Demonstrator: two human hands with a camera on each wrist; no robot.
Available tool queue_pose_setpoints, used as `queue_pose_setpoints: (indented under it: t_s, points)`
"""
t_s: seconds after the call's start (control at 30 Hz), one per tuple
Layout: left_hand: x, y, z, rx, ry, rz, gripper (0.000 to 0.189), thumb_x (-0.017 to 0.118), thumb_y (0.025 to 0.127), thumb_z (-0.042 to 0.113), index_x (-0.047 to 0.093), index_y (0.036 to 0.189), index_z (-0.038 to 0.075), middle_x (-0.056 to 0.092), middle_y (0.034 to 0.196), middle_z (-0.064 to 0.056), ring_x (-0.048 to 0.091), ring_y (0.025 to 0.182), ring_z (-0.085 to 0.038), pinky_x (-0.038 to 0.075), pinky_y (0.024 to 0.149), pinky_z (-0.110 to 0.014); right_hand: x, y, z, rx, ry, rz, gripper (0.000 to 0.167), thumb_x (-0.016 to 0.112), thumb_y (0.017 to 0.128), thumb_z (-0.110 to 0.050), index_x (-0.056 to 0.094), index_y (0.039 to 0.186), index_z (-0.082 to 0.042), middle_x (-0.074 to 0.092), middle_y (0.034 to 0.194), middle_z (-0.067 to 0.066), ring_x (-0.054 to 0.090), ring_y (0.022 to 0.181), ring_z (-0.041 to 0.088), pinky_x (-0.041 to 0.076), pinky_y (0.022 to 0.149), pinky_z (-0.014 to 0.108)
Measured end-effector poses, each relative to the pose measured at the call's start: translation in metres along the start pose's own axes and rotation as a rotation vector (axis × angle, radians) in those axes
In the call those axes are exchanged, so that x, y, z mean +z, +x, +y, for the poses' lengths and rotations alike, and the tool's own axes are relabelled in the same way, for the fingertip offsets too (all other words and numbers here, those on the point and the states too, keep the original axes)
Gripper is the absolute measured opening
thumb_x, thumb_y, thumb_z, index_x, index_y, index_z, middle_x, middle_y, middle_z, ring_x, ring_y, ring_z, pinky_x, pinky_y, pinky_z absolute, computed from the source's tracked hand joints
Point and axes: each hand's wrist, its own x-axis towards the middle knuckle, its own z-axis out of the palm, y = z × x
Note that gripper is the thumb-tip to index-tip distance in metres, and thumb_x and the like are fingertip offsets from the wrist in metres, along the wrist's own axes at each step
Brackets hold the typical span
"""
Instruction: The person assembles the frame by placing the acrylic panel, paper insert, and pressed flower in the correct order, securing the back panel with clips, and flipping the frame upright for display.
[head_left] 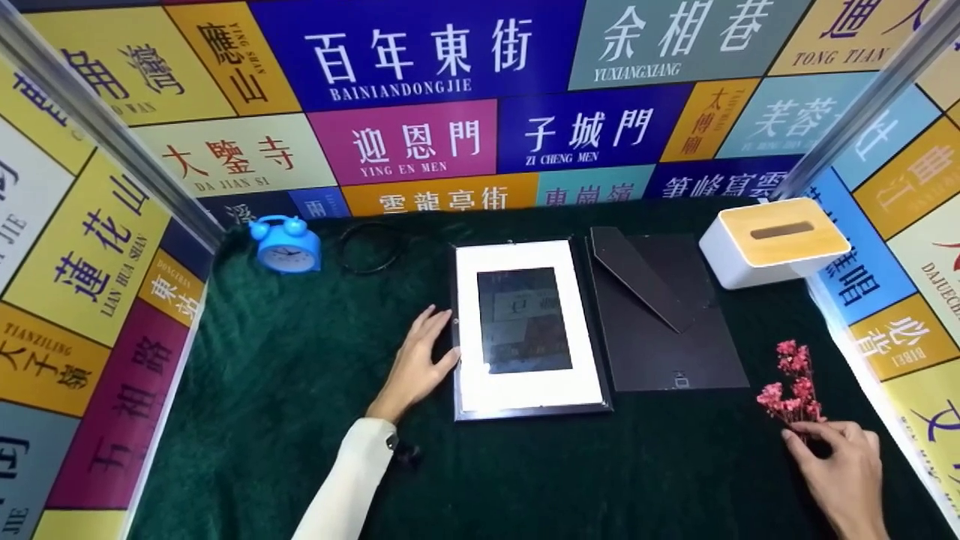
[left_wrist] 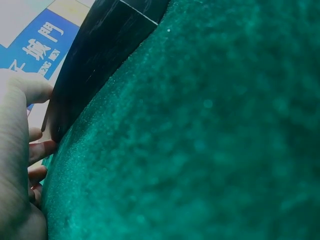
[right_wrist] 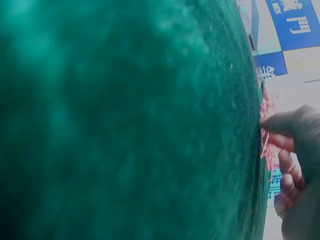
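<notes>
A picture frame with a white mat and dark glassy centre lies flat in the middle of the green cloth. Its left edge is touched by my left hand, whose fingers are fairly straight; the left wrist view shows fingertips against the frame's dark side. To the right lies the black backing board with its stand leg uppermost. At the right, my right hand pinches a sprig of small red dried flowers by its stems. In the right wrist view the flowers are partly hidden by the fingers.
A blue twin-bell alarm clock stands at the back left, beside a black ring-shaped coil. At the back right is a white tissue box with a wooden lid. Printed panels wall the cloth in.
</notes>
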Motion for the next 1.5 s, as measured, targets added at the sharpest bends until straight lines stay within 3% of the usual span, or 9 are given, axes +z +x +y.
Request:
queue_pose_setpoints:
  t_s: [0.13,0.37,0.57,0.67,0.8,0.93,1.07,1.33,1.5]
  points:
    - [0.0,0.0,-0.003,0.03,0.0,0.011,0.07,0.072,0.102,0.027,0.051,0.165,0.007,0.048,0.17,-0.015,0.032,0.164,-0.034,0.036,0.126,-0.061,0.0,0.001,-0.004,-0.017,-0.004,0.016,0.015,0.088,0.087,0.001,0.082,0.099,0.008,0.064,0.1,0.025,0.048,0.097,0.034,0.029,0.082,0.041]
    - [-0.001,0.0,-0.003,0.035,0.007,0.013,0.07,0.071,0.101,0.028,0.05,0.165,0.007,0.049,0.169,-0.015,0.032,0.164,-0.033,0.035,0.127,-0.061,-0.003,0.003,-0.018,-0.014,0.051,0.09,0.011,0.09,0.087,0.0,0.083,0.095,0.003,0.066,0.089,0.007,0.036,0.089,-0.008,0.03,0.081,0.028]
    - [-0.001,0.0,-0.003,0.044,-0.006,0.012,0.07,0.071,0.101,0.028,0.051,0.165,0.006,0.049,0.169,-0.016,0.033,0.163,-0.034,0.036,0.126,-0.061,-0.005,0.012,-0.038,0.017,0.134,0.112,0.01,0.091,0.089,-0.004,0.086,0.097,-0.001,0.062,0.088,-0.03,0.047,0.084,-0.008,0.032,0.078,0.013]
    - [-0.001,0.0,-0.003,0.05,-0.012,0.013,0.071,0.072,0.101,0.028,0.051,0.164,0.006,0.049,0.169,-0.016,0.033,0.163,-0.034,0.036,0.126,-0.062,-0.004,0.017,-0.048,-0.001,0.173,0.127,0.011,0.092,0.088,-0.003,0.086,0.097,-0.002,0.06,0.088,-0.037,0.05,0.082,-0.006,0.035,0.075,0.008]
    - [0.0,0.0,-0.004,0.046,-0.015,0.007,0.07,0.071,0.102,0.029,0.05,0.165,0.007,0.047,0.17,-0.016,0.034,0.163,-0.035,0.036,0.125,-0.064,-0.003,0.023,-0.057,-0.023,0.204,0.129,0.011,0.092,0.088,-0.002,0.085,0.097,-0.001,0.061,0.084,-0.031,0.051,0.073,-0.003,0.036,0.067,0.008]
    - [0.0,0.0,-0.004,0.04,-0.008,0.004,0.07,0.071,0.102,0.029,0.05,0.165,0.007,0.047,0.17,-0.016,0.033,0.163,-0.035,0.037,0.125,-0.063,-0.001,0.028,-0.062,0.017,0.225,0.086,0.01,0.089,0.092,-0.005,0.085,0.1,-0.002,0.063,0.081,-0.031,0.053,0.065,-0.005,0.038,0.061,0.008]
    - [-0.001,-0.001,-0.003,0.027,0.002,0.0,0.07,0.071,0.103,0.03,0.049,0.166,0.008,0.047,0.171,-0.015,0.032,0.164,-0.033,0.036,0.126,-0.061,0.002,0.031,-0.062,0.053,0.261,0.016,0.01,0.084,0.098,-0.008,0.082,0.103,0.0,0.071,0.082,-0.028,0.063,0.069,-0.01,0.046,0.065,0.005]
    - [-0.002,0.0,-0.001,0.028,0.0,0.009,0.069,0.072,0.103,0.028,0.05,0.165,0.008,0.048,0.17,-0.014,0.033,0.164,-0.033,0.035,0.127,-0.061,0.007,0.031,-0.061,0.076,0.273,-0.141,0.02,0.063,0.113,-0.017,0.067,0.113,0.003,0.084,0.103,0.013,0.07,0.082,-0.012,0.053,0.073,0.007]
    - [-0.002,0.0,-0.001,0.034,0.005,0.009,0.069,0.071,0.103,0.028,0.05,0.165,0.007,0.048,0.17,-0.015,0.033,0.163,-0.033,0.035,0.127,-0.061,0.009,0.033,-0.059,0.059,0.323,-0.145,0.02,0.056,0.116,-0.014,0.059,0.116,0.005,0.083,0.108,0.008,0.073,0.081,-0.009,0.058,0.075,0.011]
